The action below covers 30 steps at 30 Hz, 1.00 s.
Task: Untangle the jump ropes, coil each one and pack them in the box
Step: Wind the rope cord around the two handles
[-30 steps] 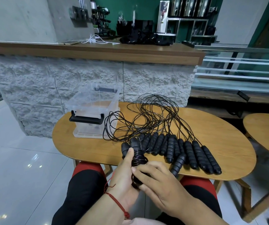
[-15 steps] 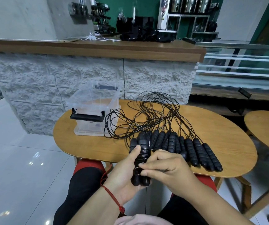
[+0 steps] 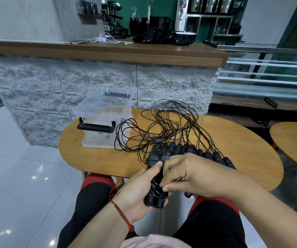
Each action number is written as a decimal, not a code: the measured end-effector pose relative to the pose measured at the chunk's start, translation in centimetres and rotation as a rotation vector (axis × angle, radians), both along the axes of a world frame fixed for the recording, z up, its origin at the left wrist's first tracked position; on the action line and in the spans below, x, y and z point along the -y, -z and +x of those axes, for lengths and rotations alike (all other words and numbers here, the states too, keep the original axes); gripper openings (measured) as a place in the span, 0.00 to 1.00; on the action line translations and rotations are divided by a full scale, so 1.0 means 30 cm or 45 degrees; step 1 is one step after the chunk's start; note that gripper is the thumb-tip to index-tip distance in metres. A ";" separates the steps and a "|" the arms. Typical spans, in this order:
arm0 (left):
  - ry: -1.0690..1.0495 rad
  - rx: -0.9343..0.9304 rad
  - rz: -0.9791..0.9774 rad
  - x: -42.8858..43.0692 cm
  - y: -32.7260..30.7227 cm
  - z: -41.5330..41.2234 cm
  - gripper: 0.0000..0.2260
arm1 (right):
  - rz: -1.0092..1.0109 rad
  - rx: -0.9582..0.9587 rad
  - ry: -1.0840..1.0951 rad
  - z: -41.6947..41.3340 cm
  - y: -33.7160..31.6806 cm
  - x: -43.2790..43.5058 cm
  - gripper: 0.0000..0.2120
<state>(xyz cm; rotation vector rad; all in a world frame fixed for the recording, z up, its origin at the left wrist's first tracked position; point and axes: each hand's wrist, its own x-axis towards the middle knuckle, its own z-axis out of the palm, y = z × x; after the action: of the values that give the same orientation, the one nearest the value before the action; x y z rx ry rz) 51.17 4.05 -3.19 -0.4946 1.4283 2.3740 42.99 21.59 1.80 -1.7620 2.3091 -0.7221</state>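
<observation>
Nearer us than the box (image 3: 104,111), past the bench (image 3: 233,158) edge, our left grip (image 3: 137,192) wraps the coiled rope (image 3: 155,200); our right grip (image 3: 194,174) pinches its cord. Tangled ropes (image 3: 169,122) lie just beside the box.

The left hand (image 3: 137,192), palm up, grips the jump rope handles (image 3: 155,201) while the right hand (image 3: 190,172) curls its fingers onto them from above.

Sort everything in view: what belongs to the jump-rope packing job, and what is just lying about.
Job: held jump rope, gripped by left hand and right hand; tangled cords; row of handles; clear box.
Lying about: phone, white cable, black heap, coffee machine, all on the counter.
</observation>
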 end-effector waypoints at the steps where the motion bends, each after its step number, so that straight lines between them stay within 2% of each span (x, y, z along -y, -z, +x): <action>1: 0.015 0.013 -0.005 0.000 -0.006 -0.001 0.22 | 0.006 0.009 -0.038 0.000 -0.006 0.008 0.04; 7: 0.087 0.152 -0.003 -0.002 -0.004 0.012 0.17 | 0.037 0.177 -0.063 -0.017 0.008 0.041 0.04; 14: 0.042 0.265 0.062 -0.012 0.010 0.011 0.19 | 0.134 0.249 -0.055 -0.044 0.028 0.059 0.04; 16: -0.008 0.283 0.104 -0.007 0.005 0.013 0.17 | 0.071 0.181 -0.028 -0.027 0.055 0.066 0.03; 18: -0.101 0.289 0.200 0.002 -0.006 0.006 0.16 | -0.105 0.007 0.087 0.001 0.108 0.068 0.05; 22: -0.192 0.305 0.339 0.013 -0.027 -0.013 0.20 | -0.338 -0.304 0.263 0.053 0.187 0.057 0.11; 26: -0.189 0.341 0.373 0.024 -0.029 -0.018 0.22 | -0.322 -0.327 0.335 0.099 0.209 0.051 0.16; 30: -0.203 0.321 0.321 0.026 -0.029 -0.014 0.22 | -0.281 -0.333 0.299 0.093 0.188 0.054 0.13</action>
<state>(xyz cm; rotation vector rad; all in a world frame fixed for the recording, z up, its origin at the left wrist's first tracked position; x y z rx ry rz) 50.74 3.28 -2.31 -0.8310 0.9977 2.4617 45.78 19.96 -3.83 -1.7856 2.7402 -0.8590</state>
